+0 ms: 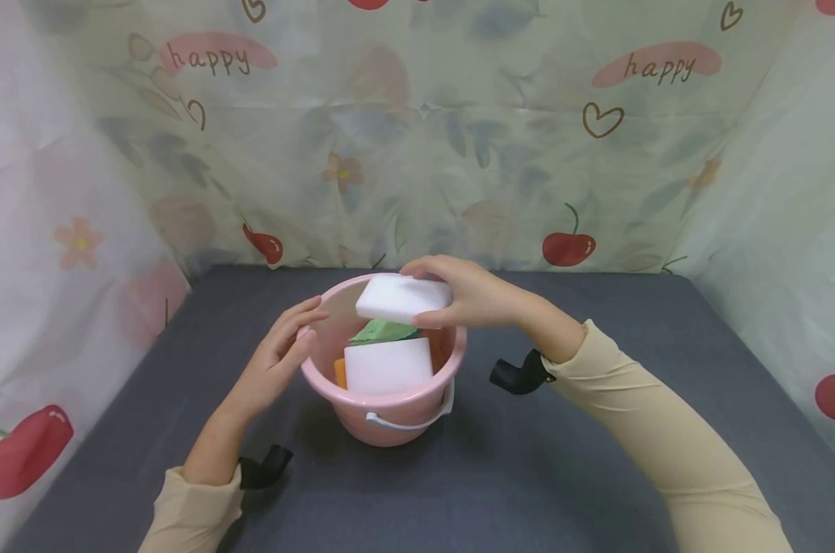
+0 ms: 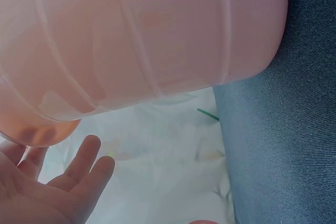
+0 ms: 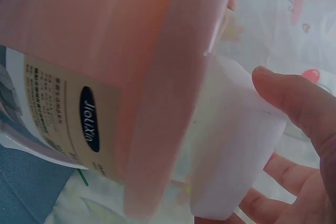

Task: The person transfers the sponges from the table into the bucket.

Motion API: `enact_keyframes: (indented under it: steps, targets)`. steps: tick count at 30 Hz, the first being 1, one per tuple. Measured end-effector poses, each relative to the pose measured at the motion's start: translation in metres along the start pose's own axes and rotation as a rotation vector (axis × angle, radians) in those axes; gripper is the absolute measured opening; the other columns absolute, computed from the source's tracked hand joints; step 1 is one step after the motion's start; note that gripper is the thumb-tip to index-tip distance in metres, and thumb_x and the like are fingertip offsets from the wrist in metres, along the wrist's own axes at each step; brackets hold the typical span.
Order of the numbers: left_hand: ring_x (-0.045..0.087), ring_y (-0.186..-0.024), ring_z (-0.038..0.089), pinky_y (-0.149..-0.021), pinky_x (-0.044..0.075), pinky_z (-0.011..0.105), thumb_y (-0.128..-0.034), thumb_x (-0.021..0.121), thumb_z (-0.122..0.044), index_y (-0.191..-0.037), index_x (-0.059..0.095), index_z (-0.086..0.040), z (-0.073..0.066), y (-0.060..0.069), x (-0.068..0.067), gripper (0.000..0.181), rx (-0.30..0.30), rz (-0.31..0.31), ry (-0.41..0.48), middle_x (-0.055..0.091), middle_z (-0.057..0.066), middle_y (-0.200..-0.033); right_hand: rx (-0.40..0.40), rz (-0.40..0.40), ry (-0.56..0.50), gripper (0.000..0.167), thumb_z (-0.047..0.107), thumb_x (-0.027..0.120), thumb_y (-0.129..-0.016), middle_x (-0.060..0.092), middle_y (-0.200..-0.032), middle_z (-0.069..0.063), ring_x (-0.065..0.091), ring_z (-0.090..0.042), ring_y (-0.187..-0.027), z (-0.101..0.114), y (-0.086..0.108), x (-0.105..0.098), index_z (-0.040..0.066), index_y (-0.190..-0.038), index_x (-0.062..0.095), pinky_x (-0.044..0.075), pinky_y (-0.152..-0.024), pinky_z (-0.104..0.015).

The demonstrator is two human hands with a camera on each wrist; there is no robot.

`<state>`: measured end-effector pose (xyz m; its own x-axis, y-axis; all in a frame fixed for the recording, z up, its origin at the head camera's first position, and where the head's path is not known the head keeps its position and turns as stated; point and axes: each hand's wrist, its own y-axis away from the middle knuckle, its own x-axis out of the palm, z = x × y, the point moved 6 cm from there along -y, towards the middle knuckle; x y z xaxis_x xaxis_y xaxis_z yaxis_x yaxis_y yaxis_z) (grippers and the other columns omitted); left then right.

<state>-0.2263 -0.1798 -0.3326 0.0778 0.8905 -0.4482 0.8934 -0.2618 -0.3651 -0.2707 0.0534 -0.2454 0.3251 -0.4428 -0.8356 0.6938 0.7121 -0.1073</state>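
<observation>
A pink bucket [image 1: 389, 418] stands on the dark table. My right hand [image 1: 472, 292] holds a white sponge block [image 1: 399, 298] at its right end, over the far right part of the rim. In the right wrist view the thumb and fingers grip that white sponge block [image 3: 236, 140] beside the bucket's rim [image 3: 173, 98]. A second white block [image 1: 388, 367] lies inside the bucket, with a green piece [image 1: 382, 331] behind it and an orange piece [image 1: 340, 373] at its left. My left hand [image 1: 272, 357] rests on the bucket's left rim, fingers extended loosely.
The bucket's white handle [image 1: 413, 424] hangs down in front. A printed label [image 3: 73, 119] is on the bucket's side. Patterned cloth [image 1: 424, 153] stands behind the dark table [image 1: 493, 491] and on both sides. A black camera mount [image 1: 521, 375] sits at each wrist.
</observation>
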Motion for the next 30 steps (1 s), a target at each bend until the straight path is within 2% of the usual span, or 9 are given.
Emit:
enact_keyframes:
  steps: [2,5,8,10,12,19,25,30]
  targets:
    - [0.027,-0.138,0.027,-0.11,0.031,0.035,-0.0975,0.043,-0.012,-0.129,0.05,-0.004,0.0,0.0,0.0,0.033,-0.001,0.002,0.007,0.03,0.01,-0.15,-0.008,0.011,0.005,0.058,0.024,0.072,-0.081,0.055,-0.127,-0.006,0.052,-0.02,-0.109,0.001,-0.003,0.001,0.011,-0.132,0.048,0.045,-0.09,-0.037]
    - [0.027,-0.139,0.028,-0.107,0.027,0.056,-0.0975,0.043,-0.012,-0.129,0.05,-0.004,0.0,0.0,0.0,0.033,-0.003,0.002,0.006,0.03,0.01,-0.151,-0.017,0.029,0.006,0.059,0.024,0.072,-0.08,0.054,-0.127,-0.008,0.052,-0.022,-0.111,0.005,-0.007,0.001,0.009,-0.132,0.048,0.044,-0.092,-0.039]
    - [0.027,-0.138,0.028,-0.11,0.032,0.034,-0.0976,0.042,-0.011,-0.129,0.05,-0.004,0.0,0.0,0.0,0.033,0.006,-0.001,0.005,0.03,0.01,-0.15,-0.022,0.047,0.008,0.059,0.024,0.072,-0.08,0.054,-0.127,-0.01,0.052,-0.023,-0.112,0.006,-0.011,0.002,0.008,-0.132,0.047,0.044,-0.093,-0.04]
    - [0.027,-0.138,0.028,-0.105,0.031,0.017,-0.0977,0.042,-0.012,-0.129,0.051,-0.003,0.001,0.0,0.0,0.033,0.009,-0.003,0.003,0.031,0.01,-0.15,-0.02,0.059,0.006,0.059,0.024,0.072,-0.08,0.054,-0.127,-0.01,0.052,-0.023,-0.112,0.005,-0.013,0.003,0.008,-0.132,0.047,0.044,-0.093,-0.04]
    - [0.027,-0.138,0.028,-0.097,0.027,0.005,-0.0978,0.043,-0.012,-0.129,0.05,-0.003,0.001,0.0,0.0,0.033,0.012,-0.005,0.001,0.031,0.01,-0.15,-0.016,0.074,0.002,0.059,0.024,0.072,-0.08,0.055,-0.127,-0.01,0.052,-0.023,-0.112,0.004,-0.015,0.004,0.008,-0.132,0.047,0.044,-0.094,-0.04]
    - [0.028,-0.137,0.027,-0.098,0.028,0.006,-0.098,0.043,-0.013,-0.129,0.05,-0.003,0.001,0.0,0.0,0.033,0.006,-0.004,-0.006,0.031,0.009,-0.15,-0.007,0.138,0.001,0.059,0.024,0.072,-0.081,0.055,-0.127,-0.011,0.052,-0.024,-0.114,0.002,-0.021,0.011,0.006,-0.131,0.048,0.044,-0.095,-0.04]
    - [0.028,-0.137,0.027,-0.097,0.028,0.006,-0.0979,0.043,-0.014,-0.129,0.051,-0.004,0.002,-0.001,0.0,0.033,0.001,-0.006,-0.012,0.031,0.008,-0.15,-0.007,0.16,0.033,0.058,0.025,0.071,-0.082,0.056,-0.128,-0.011,0.052,-0.024,-0.114,0.001,-0.028,0.015,0.005,-0.131,0.048,0.043,-0.096,-0.04]
    - [0.028,-0.138,0.024,-0.1,0.029,0.011,-0.0979,0.044,-0.014,-0.129,0.051,-0.006,0.003,0.0,0.001,0.033,-0.011,0.001,-0.01,0.031,0.006,-0.15,-0.019,0.17,0.052,0.056,0.026,0.071,-0.082,0.057,-0.126,-0.011,0.053,-0.024,-0.113,0.001,-0.033,0.019,0.005,-0.129,0.05,0.044,-0.096,-0.039]
